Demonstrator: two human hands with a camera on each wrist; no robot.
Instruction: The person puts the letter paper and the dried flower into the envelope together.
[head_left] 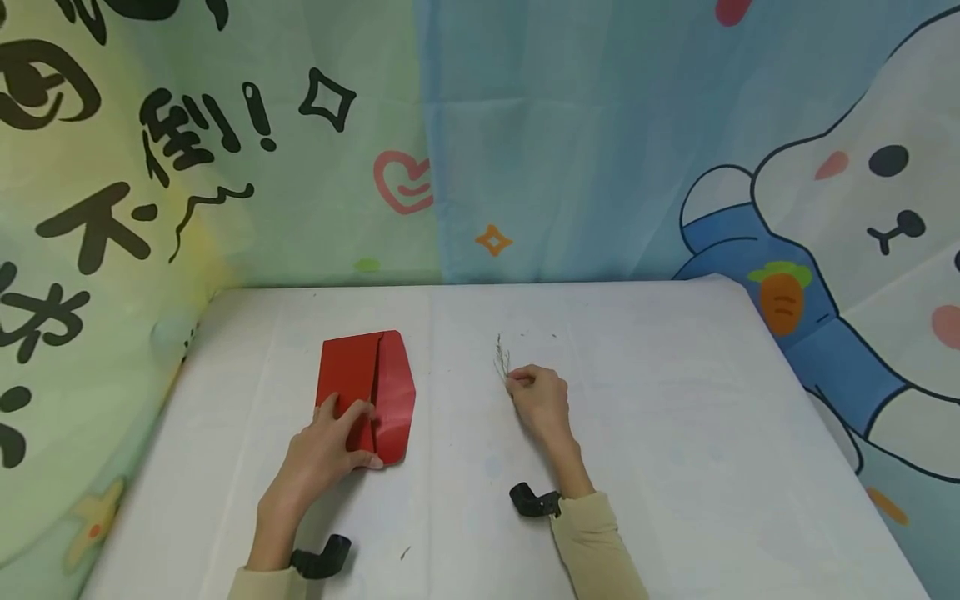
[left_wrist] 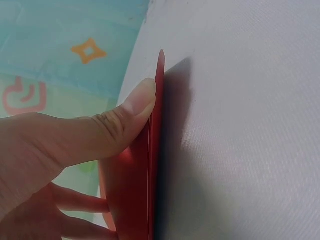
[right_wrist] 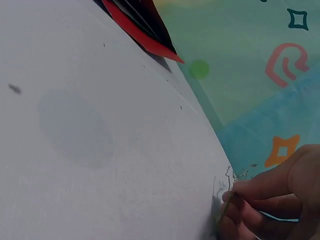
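A red paper envelope point(head_left: 347, 364) with its flap folded out to the right lies on the left half of the table. My left hand point(head_left: 321, 450) grips its lower part, fingers spread over the front and thumb at the bottom edge. In the left wrist view the thumb presses along the edge of the envelope point(left_wrist: 135, 182), which casts a shadow on the white surface. To the right, my right hand point(head_left: 542, 404) pinches a thin dried sprig point(head_left: 502, 360) between thumb and fingertips, its fine branches pointing away from me. The sprig's lower stem is mostly hidden by the fingers.
A white cloth covers the table point(head_left: 675, 433). Small dark bits lie on it, among them a plant fragment point(head_left: 405, 552) near the front edge. A printed curtain point(head_left: 562, 167) hangs behind and along the sides. Black camera mounts point(head_left: 322, 558) sit at both wrists.
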